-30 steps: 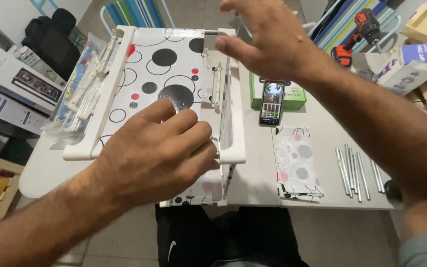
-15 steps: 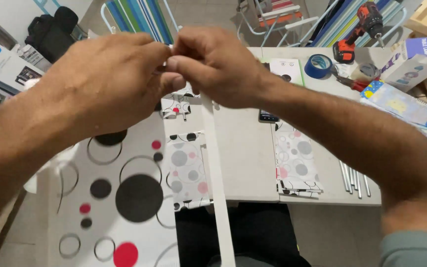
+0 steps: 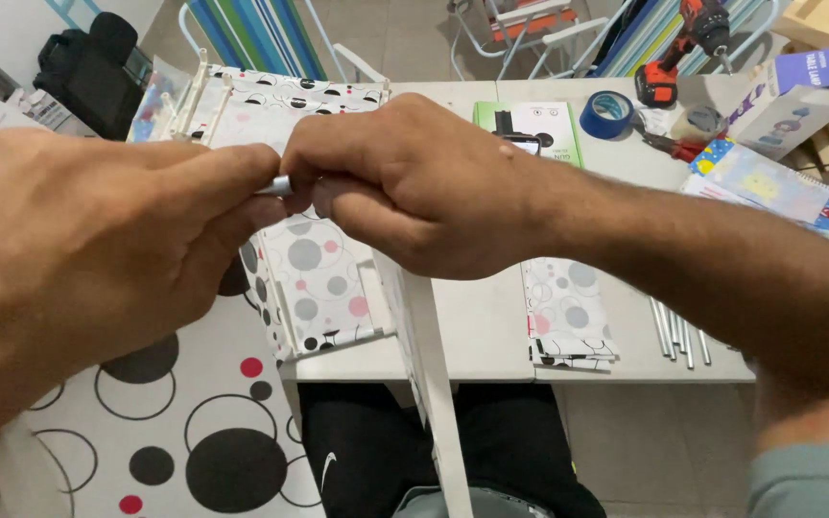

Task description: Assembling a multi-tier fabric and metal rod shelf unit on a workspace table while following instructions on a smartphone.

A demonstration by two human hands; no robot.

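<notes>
A: Where's the small metal rod (image 3: 280, 184) right now?

B: Between the two hands, raised above the worktop (image 3: 491, 326), close to the camera. Only a short silver stub shows in the gap. Long axis runs roughly left-right, level.

A: Hand states?

B: Left hand (image 3: 98, 259): fingers pressed together, pinching the rod's left end between thumb and forefinger. Right hand (image 3: 405, 182): curled, fingertips closed over the rod's right end. The two hands nearly touch, so neither is nearer; both are on it.

A: What's it going into?

B: Can't tell exactly, the right hand covers the joint. A white frame bar (image 3: 434, 384) drops from just under the right hand toward the camera, so the rod lies crosswise to that bar, at its upper end.

A: Around it?

B: Spotted fabric panel (image 3: 184, 432) low left, a smaller spotted panel (image 3: 314, 278) directly below the hands. Folded spotted fabric (image 3: 568, 312) on the worktop to the right, loose metal rods (image 3: 678, 331) just beside it. Farther back: blue tape roll (image 3: 606, 113), green box (image 3: 530, 125), red cordless drill (image 3: 683, 48).
</notes>
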